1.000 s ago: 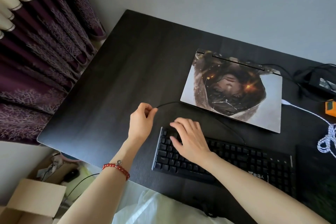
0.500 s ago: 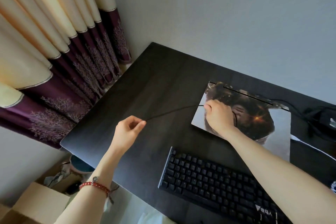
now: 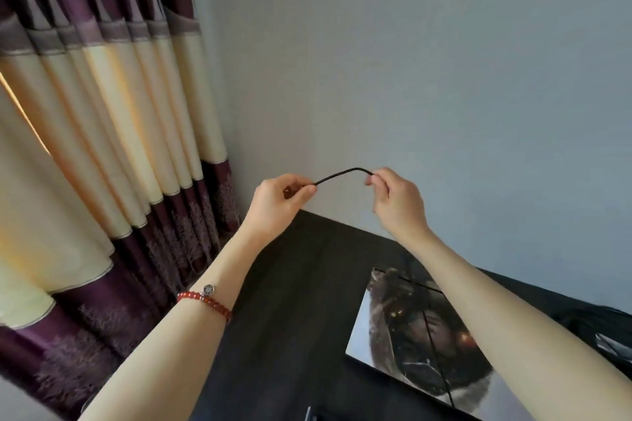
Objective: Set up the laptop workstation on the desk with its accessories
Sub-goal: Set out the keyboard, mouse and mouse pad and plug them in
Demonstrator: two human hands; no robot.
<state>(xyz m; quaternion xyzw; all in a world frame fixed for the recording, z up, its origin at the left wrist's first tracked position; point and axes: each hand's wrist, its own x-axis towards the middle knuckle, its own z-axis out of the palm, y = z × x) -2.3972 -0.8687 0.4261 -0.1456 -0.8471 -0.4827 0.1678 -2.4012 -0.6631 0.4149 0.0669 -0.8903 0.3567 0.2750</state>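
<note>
A: Head view first. Where is the cable?

B: Mid-frame, raised against the wall. The left hand point(image 3: 278, 196) pinches one part of the thin black cable point(image 3: 342, 175) between thumb and fingertips, and the right hand point(image 3: 393, 196) pinches another part just to the right. A short arch of it shows between them.

A: And the rest of it?

B: A dark line drops down across the closed laptop point(image 3: 403, 335) at lower right, lying on the dark desk point(image 3: 294, 301). I judge that to be the same cable, though the right forearm hides the link. A corner of the keyboard point(image 3: 313, 415) peeks in at the bottom edge.

A: So how to do this step well?

B: It looks like drawing out the keyboard lead to find its plug. I would slide one hand along while the other holds lightly, keeping the bend soft, not kinked. Watch that the hanging length does not drag over the laptop lid or snag the dark clutter at the far right edge.

A: The plug itself?

B: Not visible; it may sit inside the left hand, I cannot tell.
</note>
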